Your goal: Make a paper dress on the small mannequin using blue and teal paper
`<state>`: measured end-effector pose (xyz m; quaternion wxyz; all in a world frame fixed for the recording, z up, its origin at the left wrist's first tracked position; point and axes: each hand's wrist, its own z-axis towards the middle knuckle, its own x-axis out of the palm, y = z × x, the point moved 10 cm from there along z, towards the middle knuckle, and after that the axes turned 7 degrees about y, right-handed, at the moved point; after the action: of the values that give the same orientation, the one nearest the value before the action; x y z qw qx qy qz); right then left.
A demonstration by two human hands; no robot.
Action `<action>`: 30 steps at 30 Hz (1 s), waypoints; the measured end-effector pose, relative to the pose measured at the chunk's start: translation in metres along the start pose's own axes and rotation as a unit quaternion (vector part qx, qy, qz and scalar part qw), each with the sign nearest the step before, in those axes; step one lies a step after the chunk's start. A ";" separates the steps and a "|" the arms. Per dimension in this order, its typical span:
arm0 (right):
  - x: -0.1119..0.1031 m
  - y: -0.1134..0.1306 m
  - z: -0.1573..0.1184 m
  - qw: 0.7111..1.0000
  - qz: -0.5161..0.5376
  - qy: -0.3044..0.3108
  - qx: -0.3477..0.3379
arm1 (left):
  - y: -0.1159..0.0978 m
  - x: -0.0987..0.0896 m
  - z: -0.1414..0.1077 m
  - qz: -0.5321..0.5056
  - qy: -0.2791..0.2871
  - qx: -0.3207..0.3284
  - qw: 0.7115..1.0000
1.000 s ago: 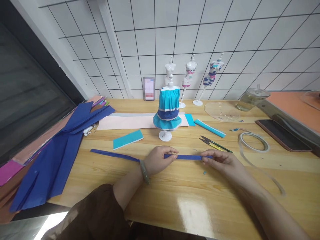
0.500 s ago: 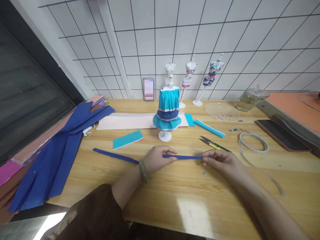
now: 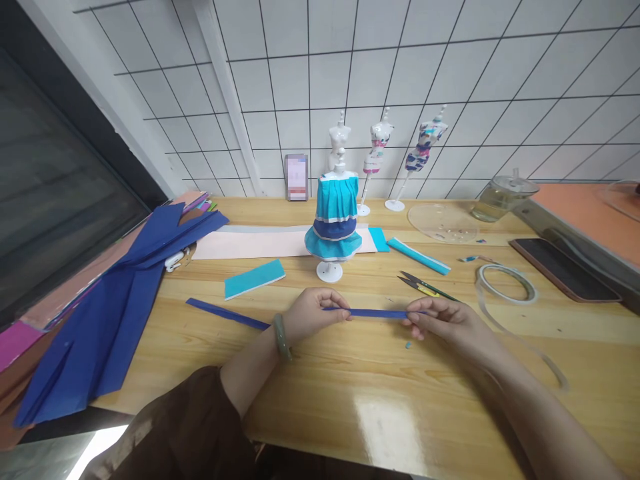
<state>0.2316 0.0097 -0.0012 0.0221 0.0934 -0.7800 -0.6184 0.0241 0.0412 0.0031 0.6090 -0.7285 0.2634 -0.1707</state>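
Observation:
A narrow dark blue folded paper strip [image 3: 379, 313] is stretched between my two hands, just above the wooden table. My left hand [image 3: 320, 312], with a green bangle at the wrist, pinches it near one end. My right hand [image 3: 434, 316] pinches it towards the other end. The rest of the strip, or another blue piece [image 3: 225, 314], runs out behind my left wrist; my hand hides whether they join. Beyond my hands stands a small dress form [image 3: 339, 210] in a turquoise and blue pleated dress.
Turquoise strips [image 3: 255, 278] and [a yellow-handled thread snipper] snips [image 3: 425, 287] lie near my hands. A tape roll [image 3: 507, 283] with a loose tail and a phone [image 3: 565, 270] are at right. Blue paper [image 3: 107, 320] covers the left side. Three more forms and a glass cup [image 3: 504, 197] stand behind.
My left hand has shifted slightly left and up along the strip, and my right hand slightly right. Both keep their pinch on the strip.

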 end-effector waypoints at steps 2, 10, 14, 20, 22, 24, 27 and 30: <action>0.000 0.001 0.000 1.000 0.006 0.002 -0.003 | 0.003 0.001 -0.001 -0.033 0.005 -0.012 0.999; -0.003 -0.001 0.000 1.000 0.015 0.006 -0.008 | 0.005 0.000 -0.003 -0.097 0.008 -0.033 0.995; -0.003 -0.007 0.000 0.999 0.046 0.010 0.010 | 0.004 -0.001 -0.005 -0.090 0.004 -0.053 0.995; -0.002 -0.011 -0.001 0.995 0.092 0.014 0.026 | 0.005 0.000 -0.006 -0.100 0.013 -0.051 0.994; -0.003 -0.011 -0.002 0.995 0.101 0.009 0.023 | 0.006 0.000 -0.005 -0.092 0.019 -0.049 0.994; -0.002 -0.011 -0.002 0.994 0.106 0.011 0.022 | 0.007 0.000 -0.005 -0.084 0.024 -0.047 0.995; -0.001 -0.010 -0.002 0.994 0.110 0.018 0.024 | 0.006 0.000 -0.005 -0.077 0.025 -0.043 0.996; -0.003 -0.008 -0.003 0.994 0.105 0.014 0.019 | 0.004 0.000 -0.006 -0.078 0.026 -0.039 0.996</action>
<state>0.2355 0.0056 -0.0079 0.0960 0.0205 -0.7969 -0.5960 0.0202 0.0362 0.0002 0.5575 -0.7655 0.2278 -0.2265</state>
